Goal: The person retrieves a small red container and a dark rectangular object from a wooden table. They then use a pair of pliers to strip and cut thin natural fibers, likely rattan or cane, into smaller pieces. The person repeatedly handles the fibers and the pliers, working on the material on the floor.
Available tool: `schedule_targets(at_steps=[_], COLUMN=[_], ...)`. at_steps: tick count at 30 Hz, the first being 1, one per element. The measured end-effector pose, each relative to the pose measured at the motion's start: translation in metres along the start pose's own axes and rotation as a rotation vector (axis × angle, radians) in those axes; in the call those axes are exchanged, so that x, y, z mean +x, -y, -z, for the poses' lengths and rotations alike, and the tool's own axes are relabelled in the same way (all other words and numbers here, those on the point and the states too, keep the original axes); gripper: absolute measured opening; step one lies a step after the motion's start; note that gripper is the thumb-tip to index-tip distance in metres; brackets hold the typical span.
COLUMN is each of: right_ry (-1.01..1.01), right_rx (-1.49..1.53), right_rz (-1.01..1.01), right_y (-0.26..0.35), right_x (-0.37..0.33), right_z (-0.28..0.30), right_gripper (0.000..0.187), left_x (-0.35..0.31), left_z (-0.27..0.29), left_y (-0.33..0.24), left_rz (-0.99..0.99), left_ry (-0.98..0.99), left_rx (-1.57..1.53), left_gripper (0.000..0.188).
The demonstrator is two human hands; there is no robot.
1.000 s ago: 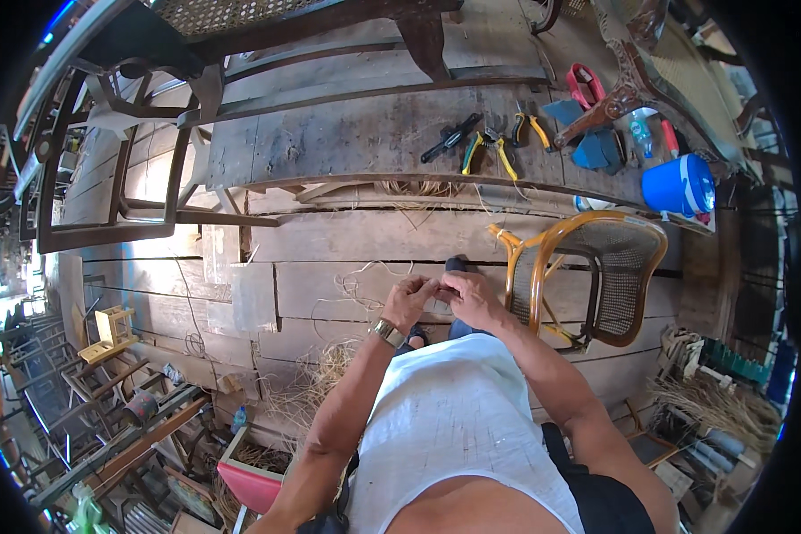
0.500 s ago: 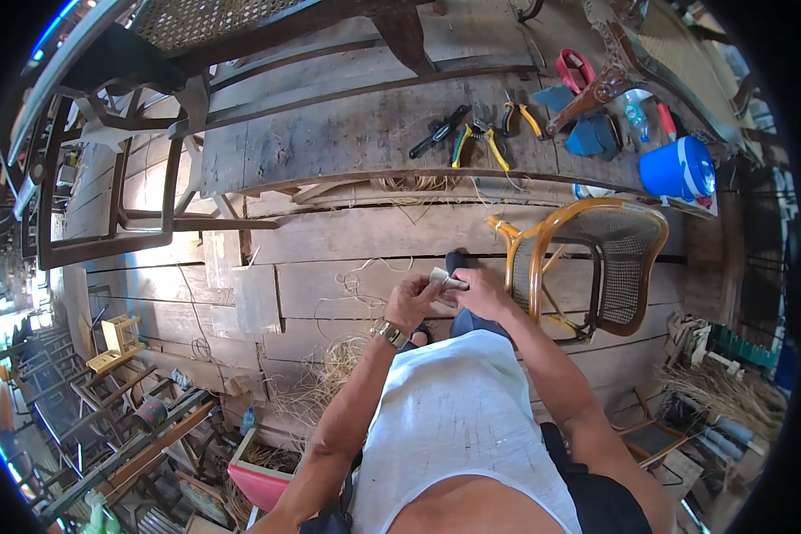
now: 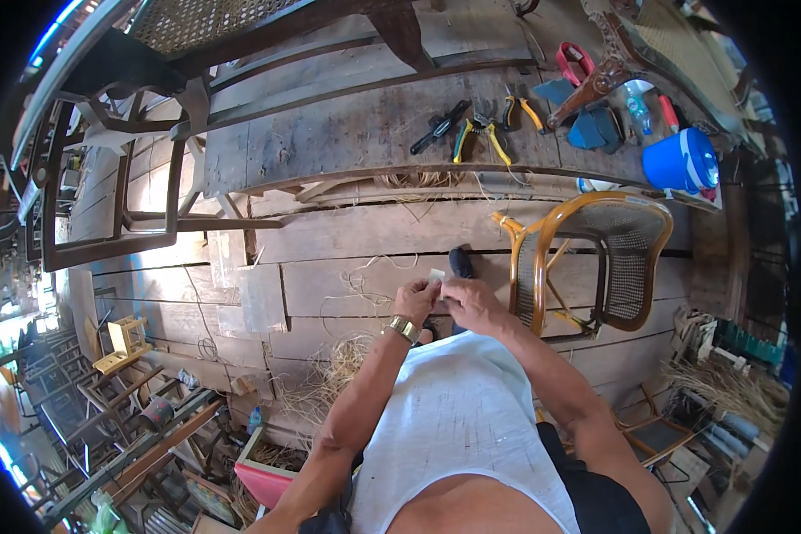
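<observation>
In front of my white shirt both hands meet on a small pale piece [image 3: 436, 276], perhaps paper or a folded strip; its kind is not clear. My left hand [image 3: 416, 301], with a gold watch on the wrist, pinches it from the left. My right hand [image 3: 473, 303] closes on it from the other side, fingers curled and mostly hiding it. Just beyond my hands a dark shoe [image 3: 459, 262] shows on the plank floor. To the right of my hands stands a chair [image 3: 543, 267] with a bent cane frame and woven panels.
Across the far side runs a low wooden bench [image 3: 329, 142], bearing yellow-handled pliers [image 3: 478, 142], a black tool [image 3: 440, 127], a plastic bottle [image 3: 637, 111] and a blue bucket [image 3: 681, 162]. Loose cane strands [image 3: 338, 369] lie at left, near a small wooden stool [image 3: 125, 343]. Dark chair frames crowd both sides.
My hands have drawn closer together, and the right one has turned over the pale piece, so less of it shows. The whole view has shifted slightly.
</observation>
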State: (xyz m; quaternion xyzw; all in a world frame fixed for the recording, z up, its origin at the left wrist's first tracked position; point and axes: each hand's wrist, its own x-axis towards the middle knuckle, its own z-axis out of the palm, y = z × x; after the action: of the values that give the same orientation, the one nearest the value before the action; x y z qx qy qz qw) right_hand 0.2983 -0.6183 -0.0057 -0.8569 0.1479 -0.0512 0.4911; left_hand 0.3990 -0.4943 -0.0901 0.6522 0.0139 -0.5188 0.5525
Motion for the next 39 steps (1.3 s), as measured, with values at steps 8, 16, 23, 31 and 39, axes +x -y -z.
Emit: schedule_targets(at_steps=[8,16,23,31,39], right_ry=[-0.256,-0.792,-0.255,0.718,0.926], right_rx=[0.178,0.429,0.346,0.687,0.571], right_rz=[-0.501,-0.440,-0.570,-0.484,-0.363], right_y=[-0.044,-0.185,-0.140,-0.005,0.040], right_x=[-0.022,0.053,0.064,0.057,0.001], right_z=[0.079,0.324,0.221,0.054,-0.045], right_gripper=[0.025,0.024,0.031,0.027,0.026], left_x=[-0.005,-0.025,-0.040,-0.097,-0.192], left_z=[0.017,0.001,-0.024,-0.036,-0.013], left_y=[-0.035,-0.074,-0.080,-0.049,0.046], left_rz=[0.007,0.028,-0.134,-0.372,-0.444], left_ry=[0.098,0.063,-0.009,-0.343,-0.454], left_rx=[-0.348,-0.382,-0.620,-0.256,-0.669], left_gripper=[0.026,0.019,0.013,0.021,0.040])
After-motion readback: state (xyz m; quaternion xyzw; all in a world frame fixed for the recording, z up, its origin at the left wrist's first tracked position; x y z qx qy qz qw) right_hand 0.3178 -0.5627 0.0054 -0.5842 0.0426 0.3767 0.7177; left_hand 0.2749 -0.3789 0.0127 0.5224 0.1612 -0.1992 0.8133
